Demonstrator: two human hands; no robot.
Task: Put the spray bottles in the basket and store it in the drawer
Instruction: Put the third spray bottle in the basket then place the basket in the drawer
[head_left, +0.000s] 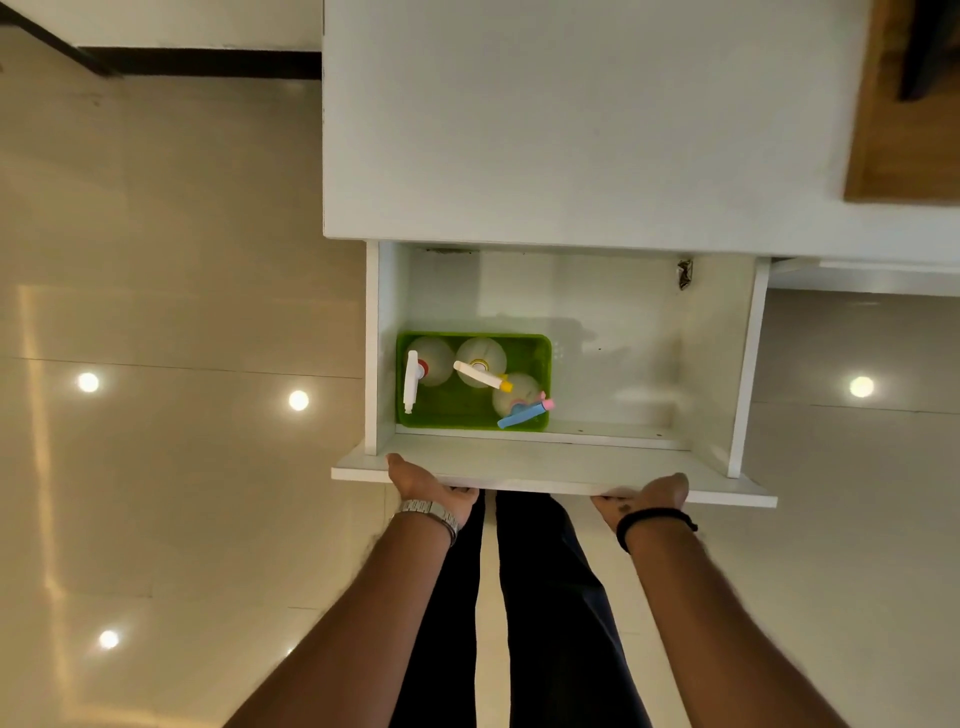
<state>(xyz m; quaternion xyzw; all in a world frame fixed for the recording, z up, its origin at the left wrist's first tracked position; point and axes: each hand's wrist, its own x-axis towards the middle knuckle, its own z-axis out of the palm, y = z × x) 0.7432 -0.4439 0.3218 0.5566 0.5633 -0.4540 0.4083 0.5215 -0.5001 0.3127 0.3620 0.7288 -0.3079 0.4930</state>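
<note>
A white drawer (550, 470) stands pulled out from under a white cabinet top. In its left front corner sits a green basket (540, 364) holding three clear spray bottles upright: one with a white and red head (413, 379), one with a white and yellow head (483, 375), one with a blue and pink head (524, 413). My left hand (423, 480) grips the drawer's front panel at the left, fingers curled under the edge. My right hand (649, 498) grips the same panel further right.
The white cabinet top (571, 130) spans above the drawer, with a wooden panel (898, 130) at the far right. Glossy beige floor tiles (156, 364) reflect ceiling lights on both sides. My dark-trousered legs (519, 597) stand right below the drawer front.
</note>
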